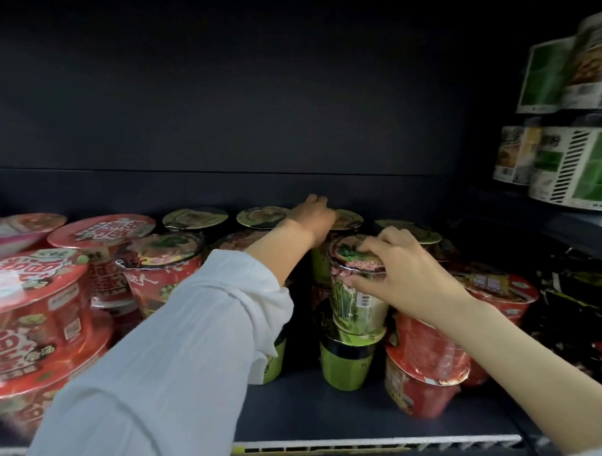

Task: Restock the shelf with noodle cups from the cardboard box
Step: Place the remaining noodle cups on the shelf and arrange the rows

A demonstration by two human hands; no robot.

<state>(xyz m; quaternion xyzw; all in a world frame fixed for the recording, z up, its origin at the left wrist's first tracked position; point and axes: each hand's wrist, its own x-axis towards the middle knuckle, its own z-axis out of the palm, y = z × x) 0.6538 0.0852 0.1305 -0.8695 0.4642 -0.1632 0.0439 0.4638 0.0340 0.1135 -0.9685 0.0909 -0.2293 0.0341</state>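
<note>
The dark shelf (333, 407) fills most of the view, with a black back wall and a pale perforated strip along its front edge. At the far right, on a separate higher level, stand white and green cartons (562, 133), two levels of them; how many in all I cannot tell.

On the left side of the shelf are wide red noodle bowls (39, 312), stacked; four lids are visible there, and one is pink. Next to them stand red noodle cups (158, 277), and two more red cups (430, 359) are stacked at the right front, the upper one tilted. Black crumpled packets (575, 303) lie at the far right.

At the back is a row of cups with yellow-green round lids (195, 218); I count four such lids. In the middle front, a green noodle cup (356, 294) sits upright on top of another green cup (345, 366), which stands on the shelf.

The left arm, in a white sleeve (167, 352), reaches deep to the back row. The left hand (313, 215) lies over one of the back lids with fingers bent down, but it is blurred and I cannot tell whether it grips anything. The right hand (400, 272) holds the upper green noodle cup from its right side: the fingertips curl over the lid and the thumb presses the wall just under the rim.
</note>
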